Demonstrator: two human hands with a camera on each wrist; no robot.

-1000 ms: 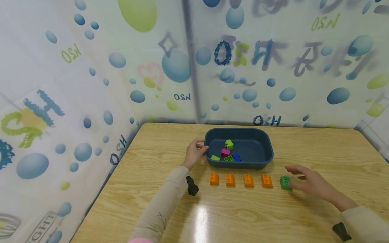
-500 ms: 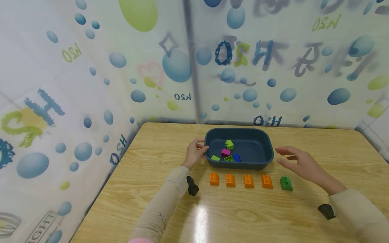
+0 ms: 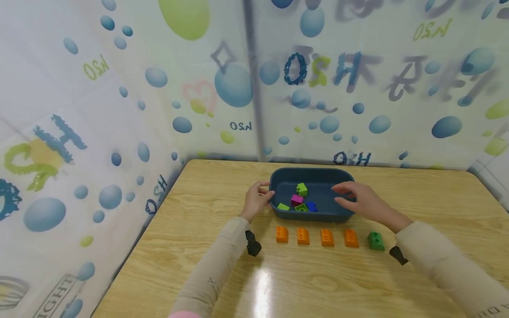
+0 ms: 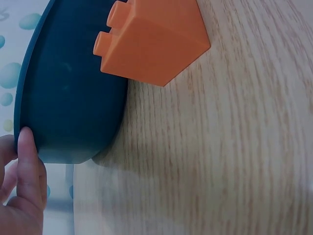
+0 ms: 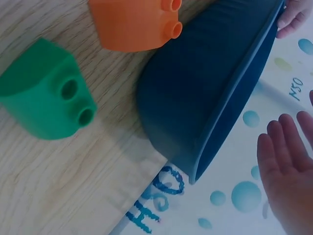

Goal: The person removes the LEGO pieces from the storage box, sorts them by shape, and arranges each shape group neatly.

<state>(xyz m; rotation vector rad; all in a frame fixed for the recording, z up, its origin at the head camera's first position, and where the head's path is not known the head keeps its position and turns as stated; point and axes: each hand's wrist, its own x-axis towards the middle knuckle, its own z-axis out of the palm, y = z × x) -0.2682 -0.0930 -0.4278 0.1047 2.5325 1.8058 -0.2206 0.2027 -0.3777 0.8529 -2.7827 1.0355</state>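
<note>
the counter (image 3: pixel 318 282) carries a dark blue tray (image 3: pixel 314 216). the left hand (image 3: pixel 256 199) pinches its left rim; the right hand (image 3: pixel 363 199), empty and loose-fingered, is over its right end. in front of the tray, four orange blocks (image 3: pixel 326 237) and a green block (image 3: pixel 376 241) seem already lined up; five visible pieces (image 3: pixel 296 200) remain inside it.

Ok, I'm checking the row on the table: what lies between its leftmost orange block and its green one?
Three orange blocks lie between the leftmost orange block and the green block in the head view.
</note>
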